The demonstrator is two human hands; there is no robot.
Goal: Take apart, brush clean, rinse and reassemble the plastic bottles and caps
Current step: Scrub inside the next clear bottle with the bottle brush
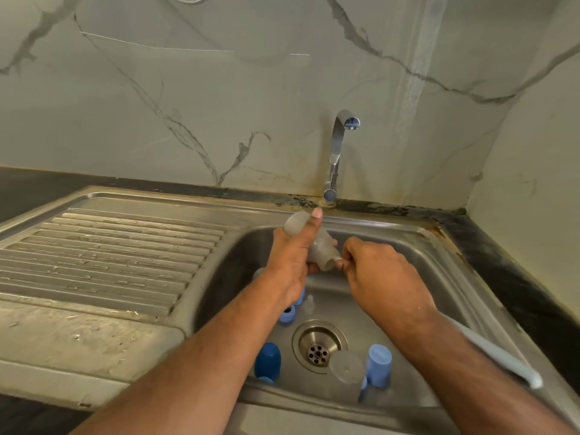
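Fingers, left: curled round a translucent plastic bottle [309, 241], thumb [315, 219] stretched along its side toward the base; the left hand [290, 262] holds it above the basin.
Fingers, right: narrow, pinched together at the bottle's open mouth; whether the right hand [379, 271] holds some small part there cannot be told.
Bottle: tilted, base up toward the back rim, mouth down and to the right, between the 2 hands.
Sink [417, 246]: stainless steel, with a ribbed draining board [110, 249] on its left and a round drain [318, 345] in its floor.
Basin, left of drain: 1 dark blue cap [267, 361] lying near the front wall; 1 light blue cap [287, 313] just under the left wrist.
Basin, right of drain: 1 light blue cap [378, 365] standing upright, just beside a clear bottle [345, 376] seen from its base.
Basin, behind drain: a small clear nozzle-like piece [309, 304], blurred.
Right rim: a pale, long handle [499, 353] lies along it, partly hidden by the right forearm.
Tap [339, 146]: chrome, at the back, spout facing right; no water visible.
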